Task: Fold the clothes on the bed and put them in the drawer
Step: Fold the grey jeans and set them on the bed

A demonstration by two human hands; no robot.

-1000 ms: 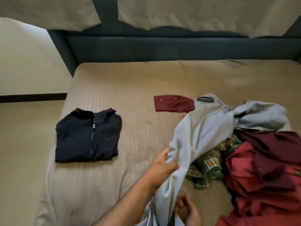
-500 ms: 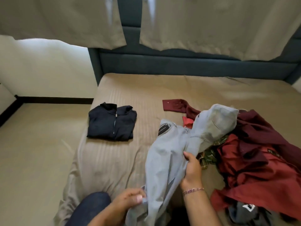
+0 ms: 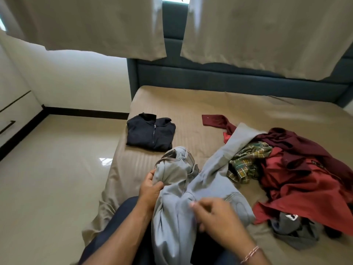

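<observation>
The lower end of the grey jeans [image 3: 193,190] is running off the bottom edge at 6 o'clock, and their far leg is passing under the clothes pile [image 3: 298,175] toward 2 o'clock, so its end is hiding. The right hand [image 3: 219,217] is blurring at the fingertips [image 3: 193,204]; whether they are pinching the denim cannot be told. The left hand [image 3: 150,188] is sinking its fingers into a fold, hiding them. The waistband label [image 3: 169,155] is showing too small to read. A grey garment [image 3: 294,232] at 4 o'clock is lying partly buried under red cloth [image 3: 309,196].
</observation>
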